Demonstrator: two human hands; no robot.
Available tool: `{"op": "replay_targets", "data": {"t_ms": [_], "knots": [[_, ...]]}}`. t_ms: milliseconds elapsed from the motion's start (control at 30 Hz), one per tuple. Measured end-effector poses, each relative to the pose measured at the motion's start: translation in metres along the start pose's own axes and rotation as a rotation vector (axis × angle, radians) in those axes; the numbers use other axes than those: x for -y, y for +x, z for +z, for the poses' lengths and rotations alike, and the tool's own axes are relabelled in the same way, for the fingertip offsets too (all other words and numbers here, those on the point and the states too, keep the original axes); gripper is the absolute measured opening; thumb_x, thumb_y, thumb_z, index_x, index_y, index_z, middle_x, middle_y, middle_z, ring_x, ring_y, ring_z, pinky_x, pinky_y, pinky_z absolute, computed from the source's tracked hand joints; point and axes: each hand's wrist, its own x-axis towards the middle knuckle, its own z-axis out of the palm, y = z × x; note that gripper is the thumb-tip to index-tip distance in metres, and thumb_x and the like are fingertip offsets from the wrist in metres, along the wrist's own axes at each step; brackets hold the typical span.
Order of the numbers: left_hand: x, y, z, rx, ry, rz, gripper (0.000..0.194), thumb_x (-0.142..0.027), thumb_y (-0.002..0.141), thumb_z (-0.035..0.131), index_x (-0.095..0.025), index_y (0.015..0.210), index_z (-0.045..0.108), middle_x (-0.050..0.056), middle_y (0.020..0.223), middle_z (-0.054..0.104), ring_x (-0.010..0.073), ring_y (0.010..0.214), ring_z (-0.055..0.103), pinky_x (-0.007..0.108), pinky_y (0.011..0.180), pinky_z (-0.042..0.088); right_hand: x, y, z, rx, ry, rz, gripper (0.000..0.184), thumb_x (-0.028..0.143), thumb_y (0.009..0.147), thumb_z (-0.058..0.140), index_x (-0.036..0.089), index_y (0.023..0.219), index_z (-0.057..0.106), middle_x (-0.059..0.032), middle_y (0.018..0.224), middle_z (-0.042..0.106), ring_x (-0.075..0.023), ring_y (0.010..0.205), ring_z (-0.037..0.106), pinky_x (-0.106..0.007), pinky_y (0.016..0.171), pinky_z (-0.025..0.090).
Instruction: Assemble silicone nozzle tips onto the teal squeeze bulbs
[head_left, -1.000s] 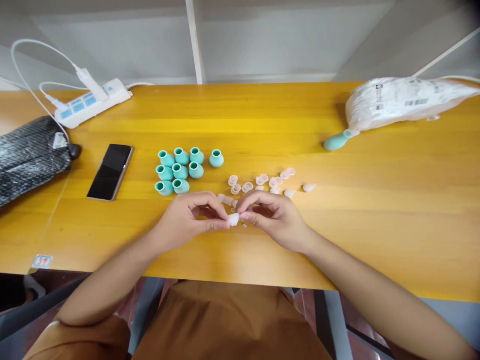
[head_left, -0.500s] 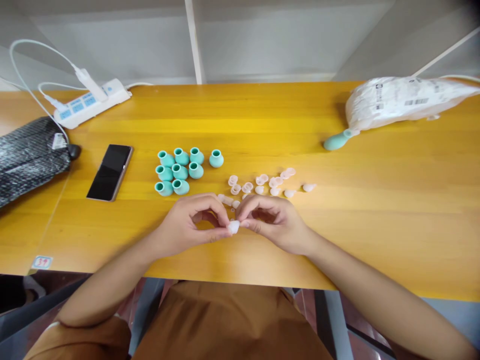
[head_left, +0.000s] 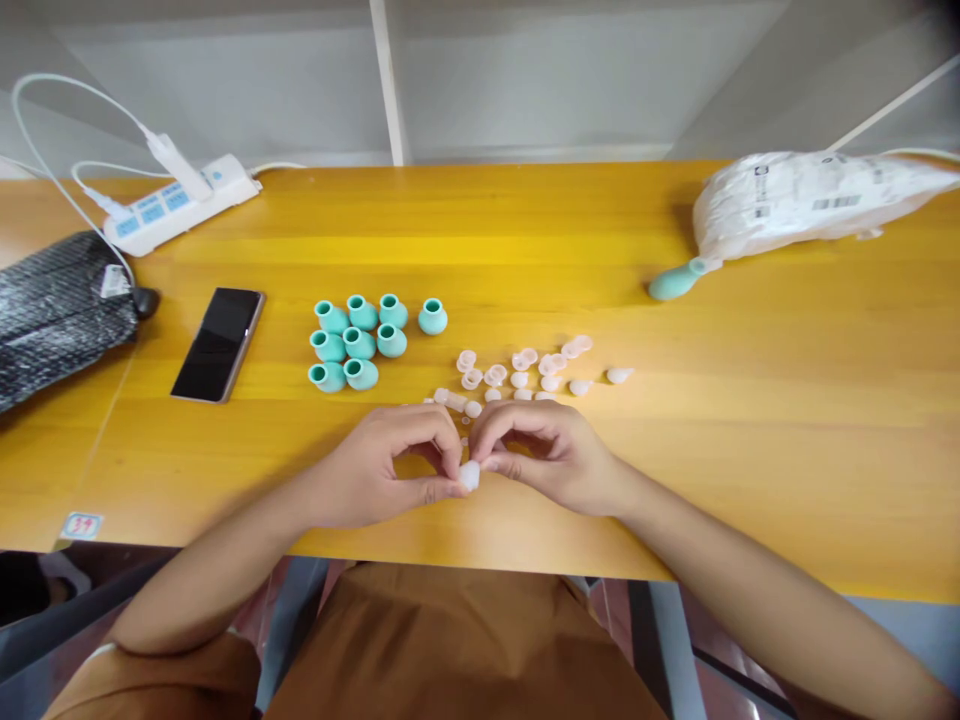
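Between my two hands is a small white, bulb-shaped silicone-looking piece (head_left: pixel 469 475). My left hand (head_left: pixel 390 465) pinches it from the left with thumb and fingertips. My right hand (head_left: pixel 551 455) is closed in a pinch on its right side. Just beyond the fingers lie similar white tipped pieces (head_left: pixel 618 376), several clear plastic rings or caps (head_left: pixel 495 375) and a short clear tube (head_left: pixel 451 399). Part of this group is covered by my hands. Farther left stand several turquoise rubber bulbs (head_left: pixel 361 344), their round mouths facing up.
A phone (head_left: pixel 218 345) lies at the left, near a white power strip (head_left: pixel 180 205) with cables and a black wrapped bundle (head_left: pixel 60 315). At the back right sits a white plastic bag (head_left: pixel 810 205), with a turquoise bulb (head_left: pixel 675 281) at its end. The wooden table (head_left: pixel 780 450) ends close to my body.
Both hands have moved a little toward me with the white piece held between them. More of the small white pieces behind the fingers now show.
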Motion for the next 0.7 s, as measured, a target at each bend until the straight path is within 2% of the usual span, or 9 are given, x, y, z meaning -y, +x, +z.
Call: {"op": "replay_targets", "data": {"t_ms": [100, 233, 333, 400, 433, 500, 567, 633, 700], "knots": [[-0.002, 0.0, 0.0, 0.0, 0.083, 0.085, 0.014, -0.023, 0.104, 0.083, -0.023, 0.096, 0.072, 0.002, 0.094, 0.08, 0.0165, 0.089, 0.076, 0.03, 0.085, 0.06, 0.002, -0.001, -0.001, 0.024, 0.032, 0.008, 0.017, 0.037, 0.106, 0.082, 0.021, 0.101, 0.082, -0.006, 0.093, 0.08, -0.0177, 0.085, 0.072, -0.032, 0.077, 0.06], [-0.003, -0.001, -0.004, 0.106, 0.036, 0.179, 0.013, -0.023, 0.104, 0.082, -0.024, 0.098, 0.072, 0.003, 0.097, 0.081, 0.0168, 0.086, 0.079, 0.029, 0.083, 0.064, 0.004, -0.005, 0.007, 0.094, 0.151, 0.011, 0.017, 0.036, 0.104, 0.084, 0.019, 0.1, 0.08, -0.0069, 0.095, 0.079, -0.0176, 0.085, 0.073, -0.032, 0.077, 0.061], [0.001, -0.001, -0.01, 0.144, 0.037, 0.244, 0.023, -0.033, 0.097, 0.093, -0.026, 0.107, 0.073, 0.003, 0.097, 0.081, 0.0175, 0.083, 0.079, 0.028, 0.078, 0.064, 0.006, -0.006, 0.014, 0.111, 0.158, -0.054, 0.011, 0.027, 0.102, 0.082, 0.021, 0.098, 0.075, -0.0053, 0.092, 0.077, -0.0172, 0.083, 0.072, -0.032, 0.077, 0.062], [0.004, -0.001, -0.015, 0.051, 0.117, 0.331, 0.039, -0.044, 0.091, 0.097, -0.025, 0.115, 0.073, 0.003, 0.095, 0.08, 0.0186, 0.081, 0.077, 0.03, 0.076, 0.063, 0.009, -0.007, 0.016, 0.078, 0.029, -0.136, 0.011, 0.016, 0.098, 0.078, 0.023, 0.095, 0.071, -0.0027, 0.087, 0.072, -0.0163, 0.078, 0.068, -0.031, 0.074, 0.059], [0.005, -0.001, -0.017, -0.038, 0.182, 0.377, 0.039, -0.045, 0.093, 0.096, -0.024, 0.116, 0.073, 0.003, 0.094, 0.079, 0.0188, 0.081, 0.076, 0.031, 0.077, 0.062, 0.01, -0.007, 0.016, 0.068, -0.059, -0.176, 0.014, 0.011, 0.095, 0.076, 0.024, 0.095, 0.07, -0.0017, 0.086, 0.07, -0.0158, 0.076, 0.065, -0.03, 0.072, 0.058], [0.006, 0.0, -0.02, -0.247, 0.327, 0.4, 0.022, -0.035, 0.105, 0.085, -0.022, 0.118, 0.073, 0.003, 0.093, 0.077, 0.0177, 0.083, 0.073, 0.032, 0.08, 0.06, 0.014, -0.008, 0.015, 0.091, -0.22, -0.233, 0.022, 0.004, 0.091, 0.071, 0.025, 0.097, 0.07, -0.0016, 0.089, 0.069, -0.0158, 0.077, 0.064, -0.03, 0.072, 0.057], [0.006, 0.0, -0.023, -0.4, 0.462, 0.322, 0.008, -0.02, 0.11, 0.071, -0.023, 0.118, 0.072, 0.002, 0.095, 0.077, 0.0159, 0.083, 0.071, 0.031, 0.08, 0.058, 0.016, -0.009, 0.014, 0.169, -0.334, -0.248, 0.023, 0.004, 0.092, 0.069, 0.024, 0.101, 0.071, -0.0033, 0.094, 0.071, -0.017, 0.082, 0.067, -0.03, 0.074, 0.058], [0.007, 0.002, -0.024, -0.445, 0.605, 0.237, 0.014, -0.014, 0.11, 0.064, -0.023, 0.119, 0.071, 0.002, 0.098, 0.076, 0.0161, 0.084, 0.071, 0.031, 0.081, 0.058, 0.015, -0.011, 0.015, 0.262, -0.444, -0.246, 0.019, 0.005, 0.096, 0.067, 0.023, 0.101, 0.071, -0.0047, 0.096, 0.072, -0.0184, 0.086, 0.069, -0.031, 0.076, 0.057], [0.009, 0.004, -0.025, -0.409, 0.776, 0.235, 0.014, -0.015, 0.109, 0.065, -0.022, 0.118, 0.07, 0.003, 0.1, 0.078, 0.0194, 0.089, 0.072, 0.036, 0.087, 0.059, 0.011, -0.011, 0.016, 0.357, -0.571, -0.227, 0.017, 0.007, 0.1, 0.065, 0.022, 0.097, 0.07, -0.0048, 0.094, 0.07, -0.019, 0.085, 0.066, -0.031, 0.075, 0.055]]}}
